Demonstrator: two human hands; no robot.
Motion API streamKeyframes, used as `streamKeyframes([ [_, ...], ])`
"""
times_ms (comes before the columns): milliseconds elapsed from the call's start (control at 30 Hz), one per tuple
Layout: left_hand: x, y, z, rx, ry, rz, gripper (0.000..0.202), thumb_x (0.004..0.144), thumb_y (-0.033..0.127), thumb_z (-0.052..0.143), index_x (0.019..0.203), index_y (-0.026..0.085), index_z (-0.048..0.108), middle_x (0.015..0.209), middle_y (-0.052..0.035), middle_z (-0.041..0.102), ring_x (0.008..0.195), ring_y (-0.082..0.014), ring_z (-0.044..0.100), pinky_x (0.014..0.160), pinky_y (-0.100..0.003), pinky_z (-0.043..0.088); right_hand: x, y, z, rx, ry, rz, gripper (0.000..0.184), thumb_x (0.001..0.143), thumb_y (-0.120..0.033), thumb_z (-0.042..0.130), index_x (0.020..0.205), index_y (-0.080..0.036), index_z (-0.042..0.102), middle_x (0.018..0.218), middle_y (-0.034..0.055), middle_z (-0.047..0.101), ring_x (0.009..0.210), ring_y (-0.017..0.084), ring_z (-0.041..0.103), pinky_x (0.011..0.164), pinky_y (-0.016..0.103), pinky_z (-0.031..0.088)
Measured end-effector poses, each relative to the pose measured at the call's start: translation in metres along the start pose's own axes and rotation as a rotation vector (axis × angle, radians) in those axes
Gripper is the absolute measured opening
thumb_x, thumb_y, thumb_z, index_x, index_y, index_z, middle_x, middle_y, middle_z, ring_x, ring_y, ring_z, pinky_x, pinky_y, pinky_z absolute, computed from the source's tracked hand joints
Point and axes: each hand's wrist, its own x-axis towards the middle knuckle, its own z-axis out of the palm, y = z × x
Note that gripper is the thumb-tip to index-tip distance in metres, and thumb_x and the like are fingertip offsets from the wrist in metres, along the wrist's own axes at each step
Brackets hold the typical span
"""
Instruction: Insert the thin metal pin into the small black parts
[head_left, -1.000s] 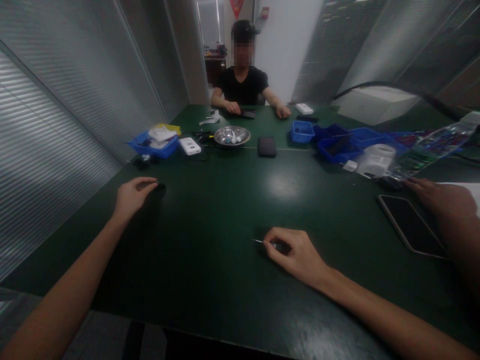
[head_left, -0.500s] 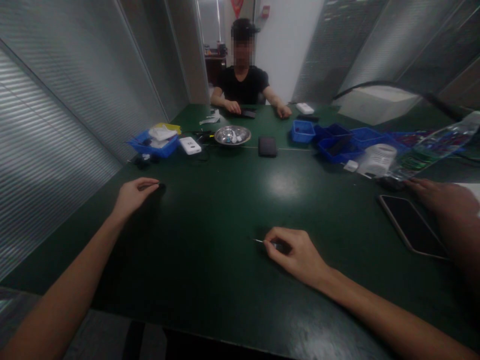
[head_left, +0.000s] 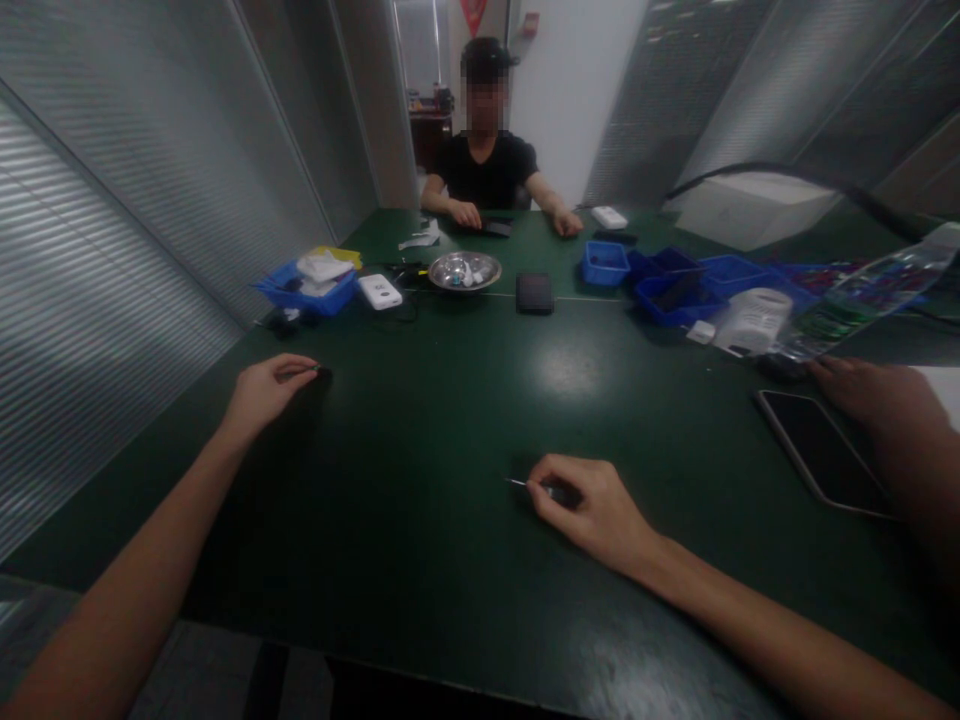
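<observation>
Before the round silver dish [head_left: 447, 272], the right hand [head_left: 606, 508] pinches a thin silvery rod [head_left: 515, 482], likely for precision; the left hand [head_left: 262, 397] pinches a small dark piece [head_left: 324, 371].

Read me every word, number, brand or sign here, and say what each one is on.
None can be read for certain.
White device: dark, digit-like marks, too blurred.
White package: lines of print, too blurred.
Clear bottle: greenish label area, any lettering too blurred.
</observation>
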Motion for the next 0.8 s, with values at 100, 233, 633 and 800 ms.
streamKeyframes([
  [100,0.000,0.000,-0.003,-0.023,-0.046,0.000,0.040,0.083,0.045,0.071,0.114,0.021,0.073,0.113,-0.0088,0.076,0.105,-0.0264,0.071,0.097,-0.037,0.051,0.000,0.000,0.000,-0.007,0.003,0.001,0.013,0.094,-0.023,0.060,0.085,-0.019,0.070,0.075,-0.0003,0.068,0.062,0.013,0.061,0.059,0.025,0.043],
  [233,0.001,-0.001,-0.005,-0.013,-0.077,-0.025,0.041,0.084,0.046,0.071,0.116,0.020,0.073,0.115,-0.0090,0.076,0.108,-0.0256,0.070,0.097,-0.035,0.049,-0.001,0.000,0.000,0.001,-0.002,0.005,0.014,0.095,-0.023,0.060,0.086,-0.019,0.070,0.075,-0.0002,0.068,0.062,0.013,0.062,0.059,0.025,0.043],
  [633,0.004,-0.006,-0.001,-0.185,-0.085,-0.115,0.046,0.076,0.047,0.080,0.111,0.018,0.075,0.120,-0.0099,0.074,0.111,-0.0261,0.067,0.100,-0.036,0.047,0.000,-0.002,0.000,-0.005,-0.008,0.005,0.013,0.094,-0.023,0.060,0.086,-0.020,0.070,0.076,0.0001,0.070,0.063,0.014,0.063,0.060,0.025,0.044],
  [800,0.002,0.004,-0.001,-0.287,-0.055,-0.246,0.050,0.069,0.045,0.085,0.109,0.016,0.077,0.119,-0.0123,0.074,0.109,-0.0283,0.066,0.095,-0.037,0.049,0.000,-0.002,0.001,-0.005,-0.008,0.014,0.014,0.094,-0.023,0.060,0.085,-0.019,0.070,0.075,-0.0004,0.069,0.062,0.014,0.062,0.059,0.025,0.043],
])
